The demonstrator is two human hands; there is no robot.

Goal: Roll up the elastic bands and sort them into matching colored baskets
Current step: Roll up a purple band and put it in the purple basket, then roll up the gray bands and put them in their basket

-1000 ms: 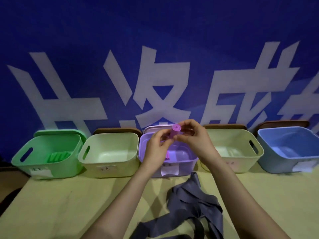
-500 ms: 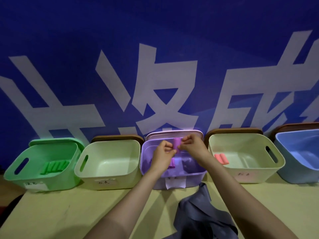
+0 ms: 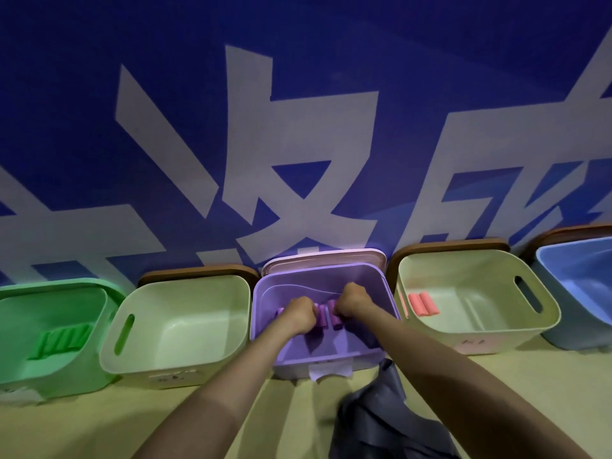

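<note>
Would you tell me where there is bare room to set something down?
Bare: the cream basket between green basket and purple basket; table left of the left hand. Crowded: purple basket, with that hand, right hand and rolls; grey bands lower right.

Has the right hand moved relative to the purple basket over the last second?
Yes. The right hand has dropped from above the rim of the purple basket to inside it, by the purple rolls.

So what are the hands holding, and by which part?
Cannot tell: left hand and right hand curl over purple rolls in the purple basket, fingertips hidden.
</note>
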